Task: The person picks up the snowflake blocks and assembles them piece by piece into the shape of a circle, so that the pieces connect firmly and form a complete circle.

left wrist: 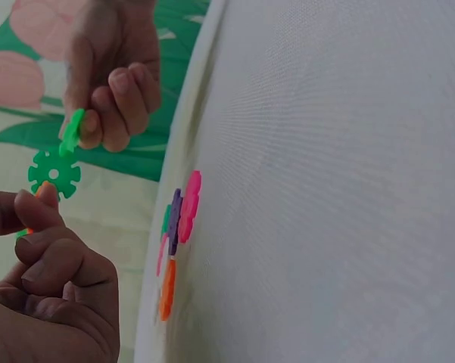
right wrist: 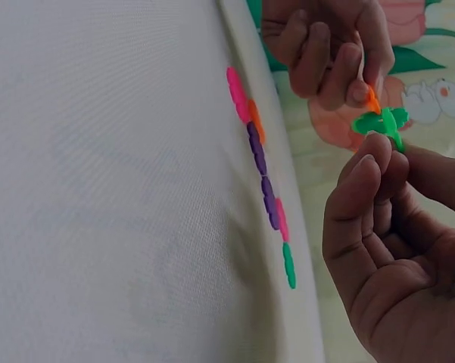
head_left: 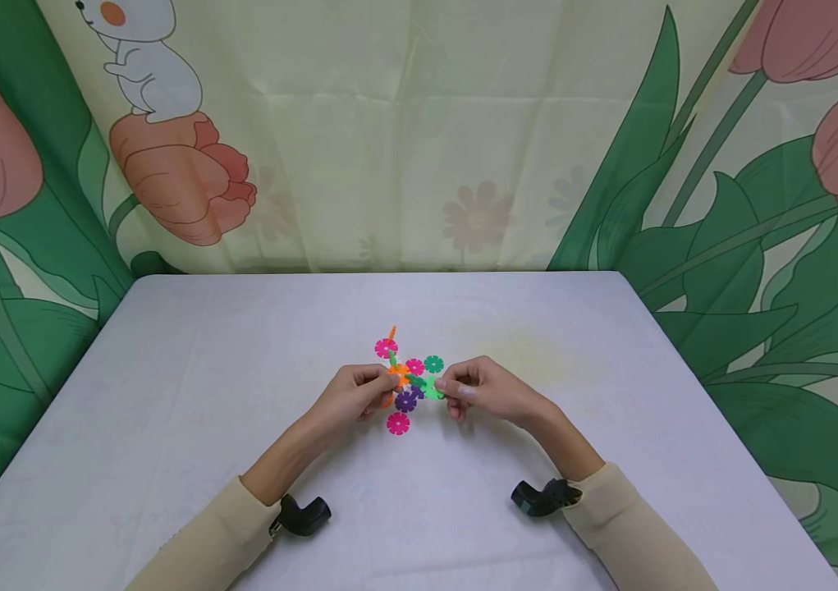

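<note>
Over the middle of the table, the left hand (head_left: 350, 396) pinches an orange notched disc (head_left: 400, 374) between thumb and fingertips. Facing it, the right hand (head_left: 488, 389) pinches a light green disc (head_left: 431, 389). A darker green disc (left wrist: 54, 175) lies between the two pinches in the left wrist view, close to the light green disc (left wrist: 72, 132). In the right wrist view the light green disc (right wrist: 392, 125) crosses the dark green one (right wrist: 369, 122) at an angle, and the orange disc (right wrist: 372, 99) meets the dark green one; whether all are interlocked I cannot tell.
Several notched discs lie on the white table (head_left: 241, 328) beneath and around the hands, among them a pink one (head_left: 398, 423), a purple one (head_left: 405, 401), another pink one (head_left: 386, 348) and a green one (head_left: 433, 364). A patterned curtain (head_left: 389, 164) hangs behind the table.
</note>
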A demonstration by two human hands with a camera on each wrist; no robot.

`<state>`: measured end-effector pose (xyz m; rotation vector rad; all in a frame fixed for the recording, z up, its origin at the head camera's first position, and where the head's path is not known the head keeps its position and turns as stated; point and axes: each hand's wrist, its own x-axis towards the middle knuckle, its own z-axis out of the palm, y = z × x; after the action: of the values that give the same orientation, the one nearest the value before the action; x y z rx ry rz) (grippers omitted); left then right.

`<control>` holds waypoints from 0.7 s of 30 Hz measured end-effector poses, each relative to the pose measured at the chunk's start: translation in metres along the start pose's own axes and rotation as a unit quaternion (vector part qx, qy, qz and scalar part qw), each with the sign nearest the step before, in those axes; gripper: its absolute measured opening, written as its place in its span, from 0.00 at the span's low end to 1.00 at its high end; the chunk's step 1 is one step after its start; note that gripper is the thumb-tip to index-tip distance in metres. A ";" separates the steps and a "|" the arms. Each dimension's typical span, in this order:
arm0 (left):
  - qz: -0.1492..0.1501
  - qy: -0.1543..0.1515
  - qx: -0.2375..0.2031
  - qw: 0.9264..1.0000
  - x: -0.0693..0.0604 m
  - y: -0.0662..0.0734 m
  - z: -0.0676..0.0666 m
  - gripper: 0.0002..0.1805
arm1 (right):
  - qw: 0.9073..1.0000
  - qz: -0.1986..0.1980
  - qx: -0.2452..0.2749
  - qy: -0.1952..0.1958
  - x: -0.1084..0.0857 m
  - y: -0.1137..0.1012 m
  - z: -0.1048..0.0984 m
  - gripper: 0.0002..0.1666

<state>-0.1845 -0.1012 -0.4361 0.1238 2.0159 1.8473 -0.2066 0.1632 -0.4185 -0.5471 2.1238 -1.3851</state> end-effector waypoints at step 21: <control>-0.004 -0.001 0.014 1.000 0.001 -0.003 -0.001 0.17 | 0.999 -0.002 0.010 0.032 0.002 0.000 0.006 0.22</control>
<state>-0.1849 -0.1019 -0.4394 0.1260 2.0378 1.8145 -0.2042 0.1582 -0.4208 -0.5063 2.1581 -1.4437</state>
